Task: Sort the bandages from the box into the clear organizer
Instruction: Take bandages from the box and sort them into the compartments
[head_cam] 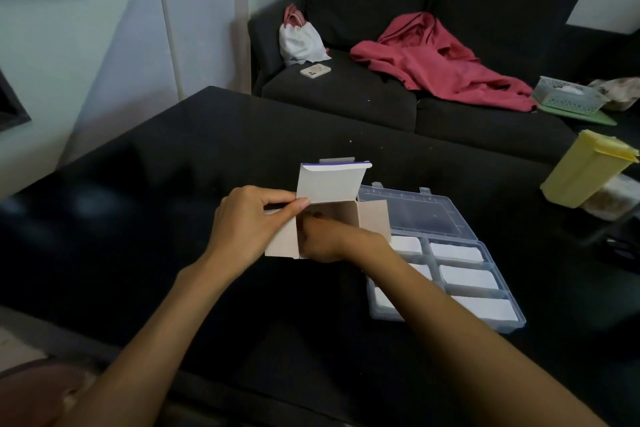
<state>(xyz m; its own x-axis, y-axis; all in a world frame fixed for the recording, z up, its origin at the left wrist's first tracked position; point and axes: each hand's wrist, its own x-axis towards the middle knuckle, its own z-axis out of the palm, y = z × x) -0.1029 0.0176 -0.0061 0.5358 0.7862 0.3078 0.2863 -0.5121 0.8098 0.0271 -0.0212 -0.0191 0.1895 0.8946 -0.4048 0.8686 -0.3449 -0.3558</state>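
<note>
A small cardboard box with its flaps open stands on the black table. My left hand holds the box's left side, thumb and fingers pinching a flap. My right hand reaches into the box's open mouth, and its fingertips are hidden inside. The clear organizer lies open just right of the box, lid folded back. White bandages fill several of its compartments. My right forearm crosses over the organizer's left side.
A yellow plastic container lies at the table's right edge. Behind the table is a dark sofa with a red garment, a white bag, a phone and a pale basket.
</note>
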